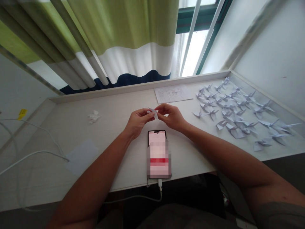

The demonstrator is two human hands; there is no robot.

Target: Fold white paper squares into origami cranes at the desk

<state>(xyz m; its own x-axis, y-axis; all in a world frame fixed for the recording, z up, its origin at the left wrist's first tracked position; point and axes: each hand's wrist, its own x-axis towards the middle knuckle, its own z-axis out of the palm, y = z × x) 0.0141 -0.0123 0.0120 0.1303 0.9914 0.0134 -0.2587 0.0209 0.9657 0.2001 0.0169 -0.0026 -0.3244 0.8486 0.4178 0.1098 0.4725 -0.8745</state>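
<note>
Between my two hands, over the middle of the desk, is a small piece of folded white paper (153, 112). My left hand (139, 121) pinches its left side between thumb and fingers. On the right side, the thumb and fingertips of my right hand (170, 115) close on it too. Part of the paper is hidden by the fingers, so its full shape does not show. Just below my hands lies a phone (158, 169) with a lit pinkish screen, partly blurred out. A group of folded white paper cranes (235, 130) spreads over the desk's right side.
A printed sheet (173, 93) lies beyond my hands, near the desk's back rim (119, 90). Crumpled white scraps (94, 117) and a flat paper sheet (82, 156) are on the left. White cables (35, 154) cross the left side; a charging plug (160, 183) meets the phone. Curtains (128, 25) hang behind.
</note>
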